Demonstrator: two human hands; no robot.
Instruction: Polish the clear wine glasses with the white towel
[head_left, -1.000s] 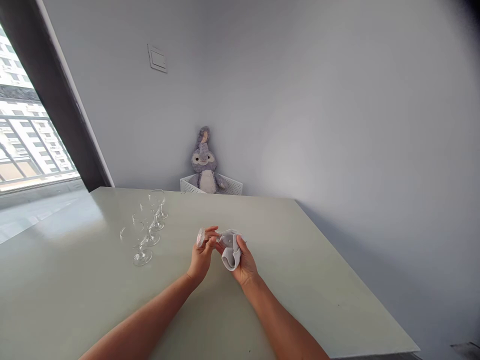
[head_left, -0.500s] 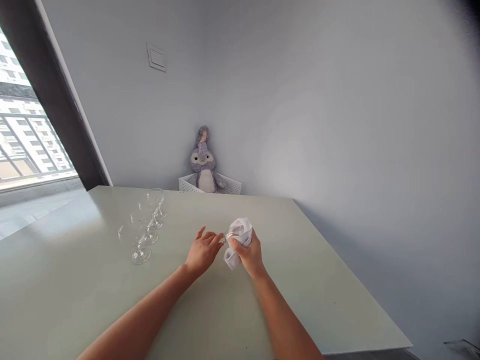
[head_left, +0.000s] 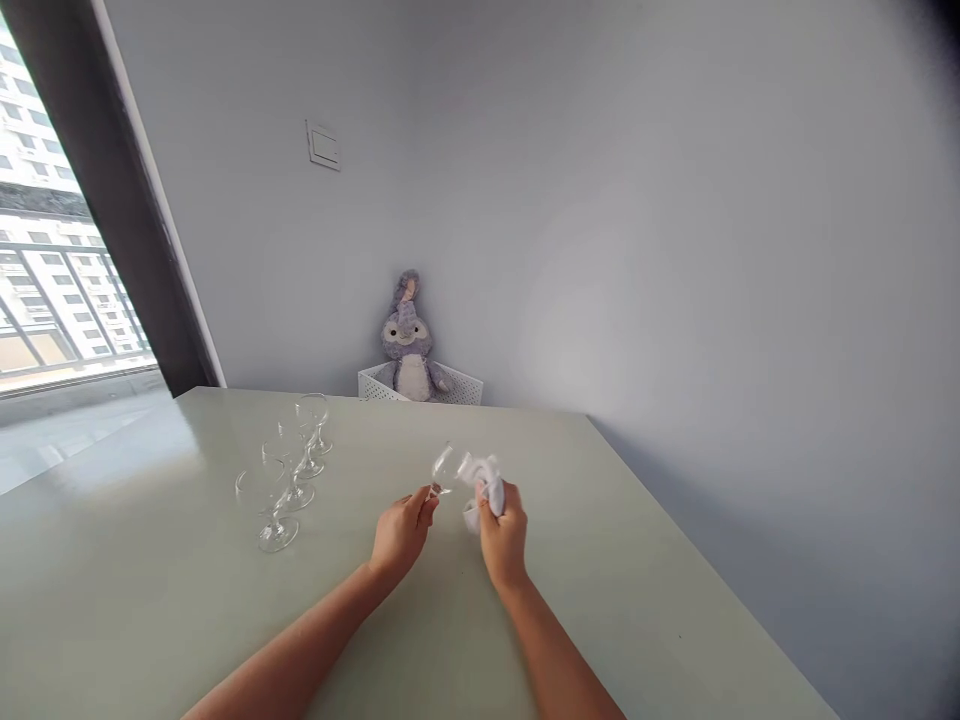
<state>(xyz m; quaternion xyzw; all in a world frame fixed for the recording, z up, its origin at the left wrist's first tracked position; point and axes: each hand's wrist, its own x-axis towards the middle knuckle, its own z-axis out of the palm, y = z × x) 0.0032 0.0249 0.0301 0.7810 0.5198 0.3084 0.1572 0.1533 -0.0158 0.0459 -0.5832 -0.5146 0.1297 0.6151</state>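
My left hand (head_left: 403, 528) pinches the stem end of a clear glass (head_left: 445, 468), whose bowl tilts up to the right above the table. Close beside it on the right, my right hand (head_left: 504, 535) is closed on a bunched white cloth (head_left: 489, 484), slightly blurred. A small gap shows between cloth and glass. To the left, several clear stemmed glasses stand upright in a slanting row, the nearest glass (head_left: 278, 533) being closest to me and the others running back toward the far edge.
A pale green table (head_left: 600, 580) spans the view. Behind its far edge, a purple plush toy (head_left: 412, 375) sits in a white perforated basket (head_left: 469, 389) against the grey wall. A window (head_left: 60, 270) is at the left.
The cloth has come off the glass and moved slightly right with my right hand. My left hand has closed on the stem end, and the bowl now tilts upward. The view has tipped up slightly.
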